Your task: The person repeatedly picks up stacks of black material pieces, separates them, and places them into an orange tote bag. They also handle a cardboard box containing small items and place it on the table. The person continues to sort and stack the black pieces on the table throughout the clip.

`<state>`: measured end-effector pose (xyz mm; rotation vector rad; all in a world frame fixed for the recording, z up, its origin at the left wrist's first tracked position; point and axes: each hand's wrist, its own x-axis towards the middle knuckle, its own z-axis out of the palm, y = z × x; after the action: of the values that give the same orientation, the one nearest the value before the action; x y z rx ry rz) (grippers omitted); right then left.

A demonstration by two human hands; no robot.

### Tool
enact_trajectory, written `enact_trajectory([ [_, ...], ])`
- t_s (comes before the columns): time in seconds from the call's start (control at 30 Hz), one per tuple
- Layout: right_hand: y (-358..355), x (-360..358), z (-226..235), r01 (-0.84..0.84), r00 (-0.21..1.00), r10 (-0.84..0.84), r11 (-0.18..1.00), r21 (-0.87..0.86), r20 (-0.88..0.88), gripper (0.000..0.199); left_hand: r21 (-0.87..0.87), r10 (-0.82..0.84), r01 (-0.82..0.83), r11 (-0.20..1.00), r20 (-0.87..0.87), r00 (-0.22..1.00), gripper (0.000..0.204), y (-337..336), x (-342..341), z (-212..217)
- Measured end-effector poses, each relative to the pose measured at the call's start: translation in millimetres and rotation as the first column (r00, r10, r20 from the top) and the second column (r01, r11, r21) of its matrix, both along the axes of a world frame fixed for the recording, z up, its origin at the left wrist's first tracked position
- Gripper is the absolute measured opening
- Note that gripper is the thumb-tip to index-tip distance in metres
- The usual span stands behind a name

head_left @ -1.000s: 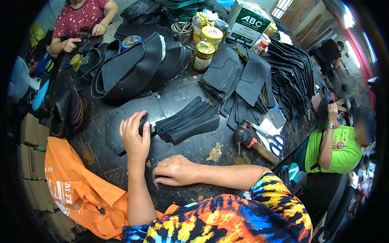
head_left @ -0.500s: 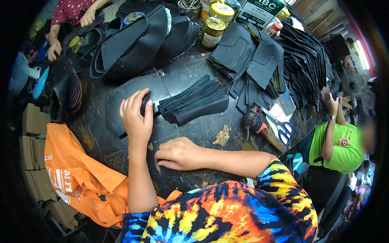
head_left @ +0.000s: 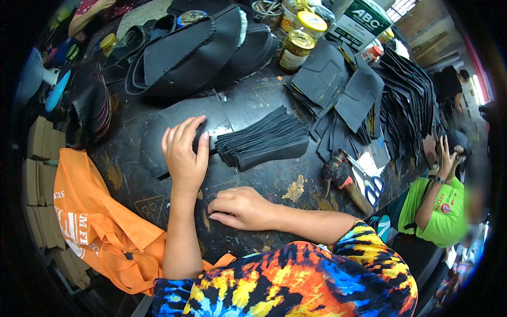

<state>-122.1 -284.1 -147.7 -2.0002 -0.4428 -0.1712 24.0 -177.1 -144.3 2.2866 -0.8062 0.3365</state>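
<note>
My left hand (head_left: 185,153) lies over a flat black sheet (head_left: 156,140) on the dark table, its fingers stretched out and the thumb apart. Beside its thumb is a fanned stack of narrow black strips (head_left: 269,138). My right hand (head_left: 237,207) rests on the table nearer to me, fingers curled in, and no object shows in it. To the right of the strips lie a hammer (head_left: 346,179) with a wooden handle and scissors (head_left: 372,187) with blue handles.
Large curved black pieces (head_left: 185,58) fill the far left. Glass jars (head_left: 297,51) with yellow lids stand at the back near a green tin (head_left: 359,24). Black cut panels (head_left: 317,74) are piled far right. An orange cloth (head_left: 100,222) hangs at left; a person in green (head_left: 435,211) sits at right.
The view has shifted, so the table things sit a little further right and lower. My hands keep nearly the same pose. At the upper left, a co-worker's hands have mostly left the picture.
</note>
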Motion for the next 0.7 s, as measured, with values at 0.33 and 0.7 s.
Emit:
enact_trajectory([
  [0.33,5,-4,9,-0.007,0.995,0.014,0.998,0.063,-0.104,0.01,-0.031,-0.007,0.004,1.0,-0.081,0.997,0.031,1,0,6],
  [0.7,14,6,12,0.094,0.988,-0.091,0.996,0.013,-0.127,0.012,0.018,-0.003,0.006,1.0,-0.161,0.987,0.032,1,2,14],
])
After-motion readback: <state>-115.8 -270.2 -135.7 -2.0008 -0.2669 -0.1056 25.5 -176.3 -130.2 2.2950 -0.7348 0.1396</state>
